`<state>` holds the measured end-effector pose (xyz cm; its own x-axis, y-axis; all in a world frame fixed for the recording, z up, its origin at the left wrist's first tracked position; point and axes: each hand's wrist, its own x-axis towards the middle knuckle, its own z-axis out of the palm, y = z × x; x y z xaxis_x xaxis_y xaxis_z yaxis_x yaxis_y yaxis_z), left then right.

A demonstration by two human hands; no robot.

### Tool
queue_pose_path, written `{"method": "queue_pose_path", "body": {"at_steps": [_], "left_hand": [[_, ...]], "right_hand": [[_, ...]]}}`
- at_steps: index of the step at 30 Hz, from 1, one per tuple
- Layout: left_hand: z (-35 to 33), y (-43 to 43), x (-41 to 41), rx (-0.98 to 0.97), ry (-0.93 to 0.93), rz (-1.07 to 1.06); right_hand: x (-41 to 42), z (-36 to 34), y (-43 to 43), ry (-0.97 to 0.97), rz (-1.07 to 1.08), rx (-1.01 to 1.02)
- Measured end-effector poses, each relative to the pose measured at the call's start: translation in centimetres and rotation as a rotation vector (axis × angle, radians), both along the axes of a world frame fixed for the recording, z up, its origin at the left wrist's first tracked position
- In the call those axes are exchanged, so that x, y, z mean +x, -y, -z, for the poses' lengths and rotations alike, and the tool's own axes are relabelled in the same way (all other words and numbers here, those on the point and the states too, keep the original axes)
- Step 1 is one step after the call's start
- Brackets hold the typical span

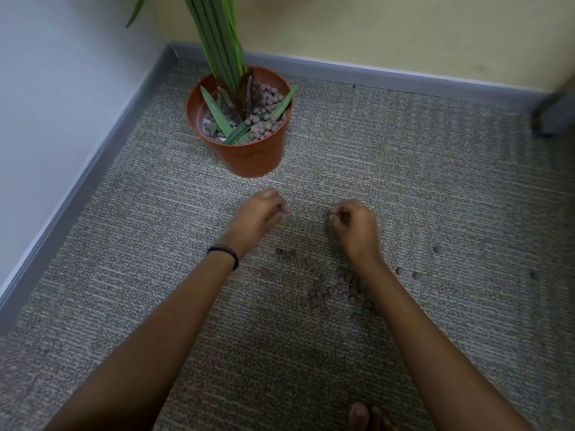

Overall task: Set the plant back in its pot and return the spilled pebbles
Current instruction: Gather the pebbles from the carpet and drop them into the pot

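The green plant stands upright in its terracotta pot in the room's corner, with brown pebbles around its stems. Several spilled pebbles lie scattered on the carpet in front of me. My left hand hovers between pot and spill, fingers curled around pebbles that peek out at the fingertips. My right hand is beside it, also curled, with pebbles visible in its grip. Both hands are held above the carpet, short of the pot.
Grey skirting runs along the white wall on the left and the yellow wall behind. A dark furniture foot stands at the far right. Stray pebbles lie to the right. My bare toes show at the bottom edge.
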<state>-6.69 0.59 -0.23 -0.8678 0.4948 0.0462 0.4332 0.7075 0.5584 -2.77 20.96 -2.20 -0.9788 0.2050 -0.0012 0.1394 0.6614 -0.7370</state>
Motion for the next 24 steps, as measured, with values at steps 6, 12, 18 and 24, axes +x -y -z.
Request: {"method": "queue_pose_path", "body": {"at_steps": [6,12,18,24], "left_hand": [[-5.5,2.1,-5.2,0.218,-0.182,-0.335],[-7.3,3.0,-8.0,0.288,-0.254,-0.493],[-5.5,2.7,-7.3,0.053,-0.182,-0.437],[-4.5,2.8,-5.5,-0.092,-0.203,-0.317]], "right_hand": [[-2.4,-2.5,2.4,-0.003,0.146,-0.35],[-5.1,-4.7,4.0,0.117,0.202,-0.639],[-9.6,-8.6,7.0,0.091,0.139,-0.775],[-13.0,-8.7,9.8,0.059,0.111,-0.744]]}}
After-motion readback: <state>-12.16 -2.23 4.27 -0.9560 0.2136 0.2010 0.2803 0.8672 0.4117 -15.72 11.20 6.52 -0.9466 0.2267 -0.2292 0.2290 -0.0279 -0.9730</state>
